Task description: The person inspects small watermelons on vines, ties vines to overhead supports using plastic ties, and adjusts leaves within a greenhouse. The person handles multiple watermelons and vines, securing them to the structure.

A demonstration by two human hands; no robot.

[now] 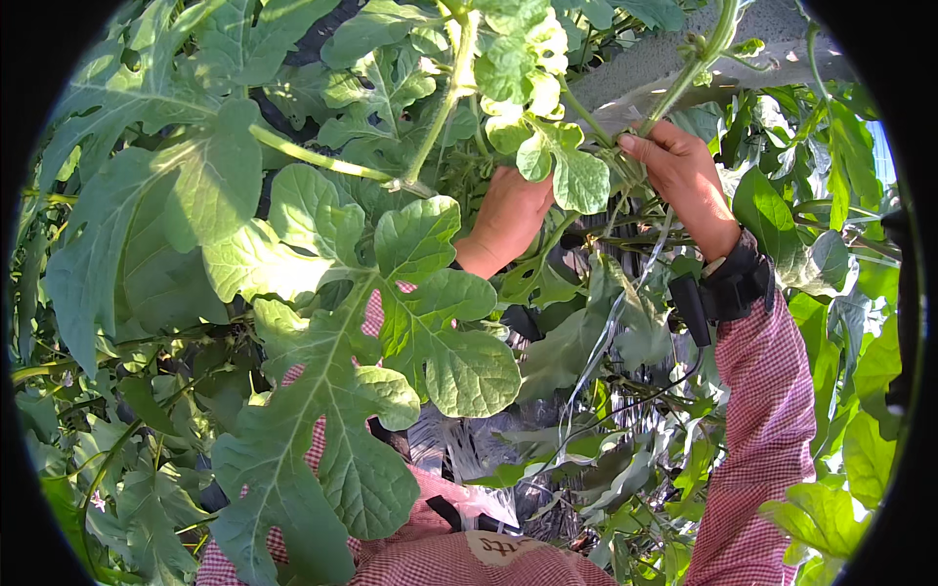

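Note:
My right hand (pixel 685 168) is at the upper right, thumb and fingers pinched around a hairy green vine stem (pixel 685 84), which looks like watermelon. To its left, my left hand (pixel 509 220) reaches in among the foliage. A small lobed leaf (pixel 564 161) covers its fingers, so what they touch is hidden. Between the hands, stems and thin tendrils bunch together. A strand of clear plastic twine (pixel 619 308) hangs down from beneath my right hand. Large lobed leaves (pixel 315 417) cover much of my left arm and front.
A thick stem (pixel 440 132) forks left of the hands. Behind my right hand runs a grey sheet-like surface (pixel 637 66). My right wrist wears a black strapped device (pixel 736 282) with a cable (pixel 659 395). Clear plastic strips (pixel 469 454) hang at my waist. Dense leaves (pixel 835 505) crowd the right side.

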